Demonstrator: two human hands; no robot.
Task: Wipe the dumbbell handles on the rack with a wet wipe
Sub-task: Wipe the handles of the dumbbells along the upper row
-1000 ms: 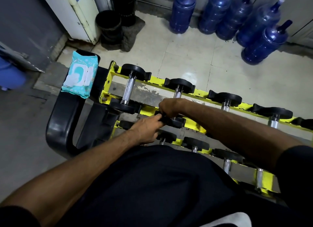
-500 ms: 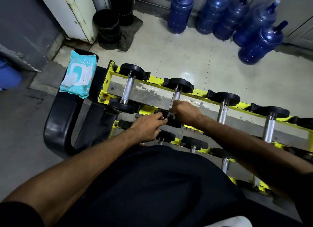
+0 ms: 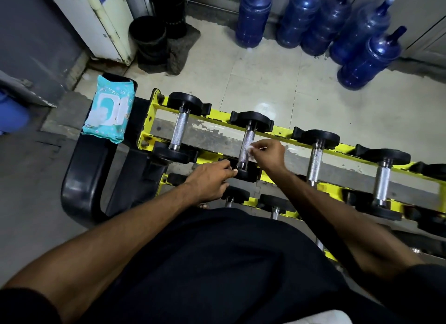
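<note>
My right hand (image 3: pixel 268 154) pinches the small wet wipe (image 3: pixel 249 152) against the second dumbbell handle (image 3: pixel 246 146) on the yellow rack (image 3: pixel 277 176), my left hand (image 3: pixel 210 181) at 7 o'clock grips its near end, and next I think I rub down it.

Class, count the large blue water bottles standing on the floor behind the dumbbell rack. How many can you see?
5, in a row along the back wall: first bottle, second, third, fourth, and fifth nearest the camera. More may lie beyond the frame.
</note>
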